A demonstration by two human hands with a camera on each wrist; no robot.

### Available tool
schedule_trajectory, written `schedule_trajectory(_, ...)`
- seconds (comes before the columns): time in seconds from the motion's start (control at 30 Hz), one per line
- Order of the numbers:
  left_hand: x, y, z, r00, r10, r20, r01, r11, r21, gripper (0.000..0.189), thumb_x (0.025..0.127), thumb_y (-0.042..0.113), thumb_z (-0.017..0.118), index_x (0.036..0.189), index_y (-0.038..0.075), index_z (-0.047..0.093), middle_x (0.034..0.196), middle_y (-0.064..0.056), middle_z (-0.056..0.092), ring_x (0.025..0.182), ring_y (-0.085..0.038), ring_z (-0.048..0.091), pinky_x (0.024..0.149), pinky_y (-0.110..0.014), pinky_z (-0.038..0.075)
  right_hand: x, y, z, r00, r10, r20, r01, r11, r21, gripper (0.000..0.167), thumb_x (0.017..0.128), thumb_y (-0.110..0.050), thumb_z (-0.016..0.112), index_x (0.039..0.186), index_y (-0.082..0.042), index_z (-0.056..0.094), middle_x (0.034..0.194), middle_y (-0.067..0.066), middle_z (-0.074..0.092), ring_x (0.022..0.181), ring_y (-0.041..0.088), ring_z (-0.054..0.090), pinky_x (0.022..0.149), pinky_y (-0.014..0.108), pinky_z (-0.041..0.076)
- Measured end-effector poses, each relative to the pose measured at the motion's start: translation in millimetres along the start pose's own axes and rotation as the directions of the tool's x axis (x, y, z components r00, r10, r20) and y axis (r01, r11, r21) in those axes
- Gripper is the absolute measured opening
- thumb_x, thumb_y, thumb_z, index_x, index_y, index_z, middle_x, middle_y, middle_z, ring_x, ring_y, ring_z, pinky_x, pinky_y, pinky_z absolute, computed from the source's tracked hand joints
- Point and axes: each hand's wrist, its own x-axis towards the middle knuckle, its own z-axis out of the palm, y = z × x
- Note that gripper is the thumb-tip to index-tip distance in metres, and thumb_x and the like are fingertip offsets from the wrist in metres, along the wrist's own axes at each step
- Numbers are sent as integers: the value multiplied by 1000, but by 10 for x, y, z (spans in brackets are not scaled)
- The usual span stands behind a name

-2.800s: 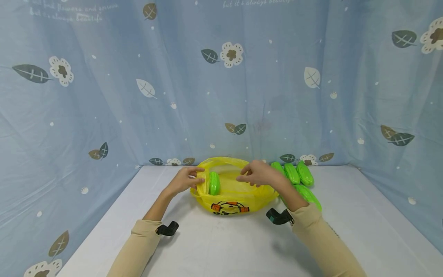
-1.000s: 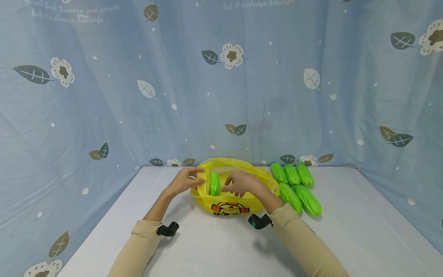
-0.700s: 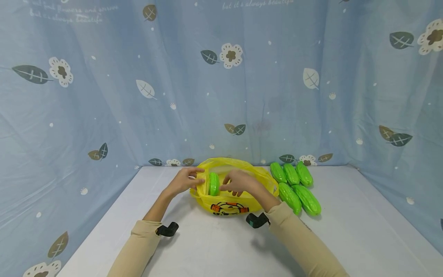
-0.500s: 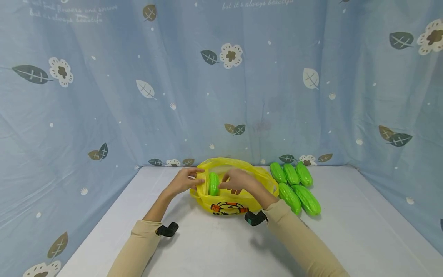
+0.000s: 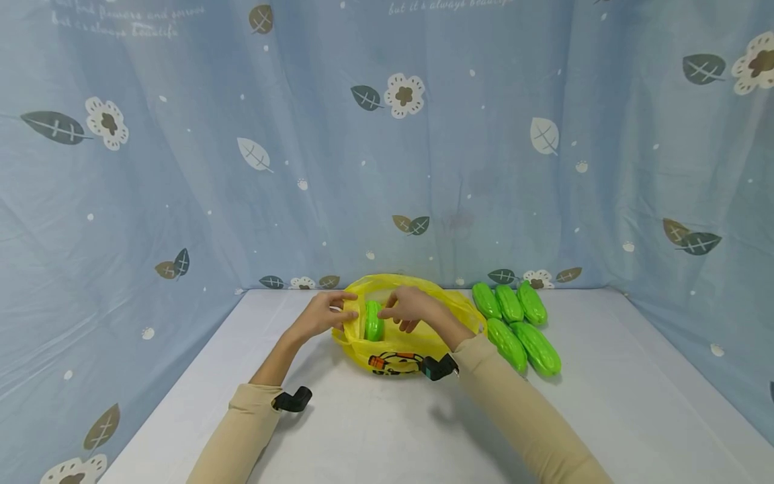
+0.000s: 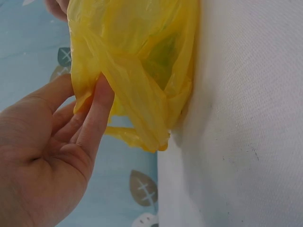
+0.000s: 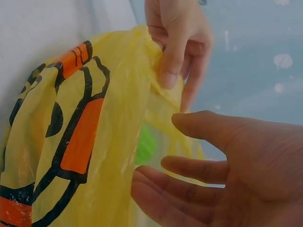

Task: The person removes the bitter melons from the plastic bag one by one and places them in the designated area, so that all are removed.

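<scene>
A yellow plastic bag (image 5: 435, 343) with an orange and black print lies on the table, its mouth facing up. Inside its left part shows a glossy green ridged gourd (image 5: 374, 323). My left hand (image 5: 320, 316) pinches the bag's left rim between thumb and fingers; the left wrist view shows the film held at the fingertips (image 6: 102, 90). Over the bag's mouth, my right hand (image 5: 414, 307) has its fingers spread and loosely bent, with nothing between them. Its fingertips overlap the gourd's right side in the head view. In the right wrist view, the fingers (image 7: 194, 168) stand beside the bag's mouth.
Several more green gourds (image 5: 523, 326) lie in two rows on the white table (image 5: 363, 430), right of the bag. A blue curtain (image 5: 459, 161) with leaves and flowers stands behind and at both sides.
My right hand has come leftward from the bag's right side to beside the green gourd, rising slightly in the last half second. My left hand keeps its hold on the rim.
</scene>
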Motion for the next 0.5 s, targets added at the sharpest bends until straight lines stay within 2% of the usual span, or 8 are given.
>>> schedule_trajectory(0.3,4,4,4,1000,2,8,-2,1000,9,52,89,26,73,135,8,58,106,-17,67,82,-19,72,67,-35,63,113,10,14,999,35,18,-36,998,52,47,94,-37,66,126,-2,64,107,20,71,82,31,73,76,44,62)
schedule_trajectory(0.5,5,4,13,1000,-1,4,1,1000,14,51,89,26,74,135,9,59,108,-17,67,85,-20,71,67,-34,63,183,3,38,998,54,21,-55,997,57,49,94,-36,65,128,-1,63,108,20,71,79,29,74,74,41,63)
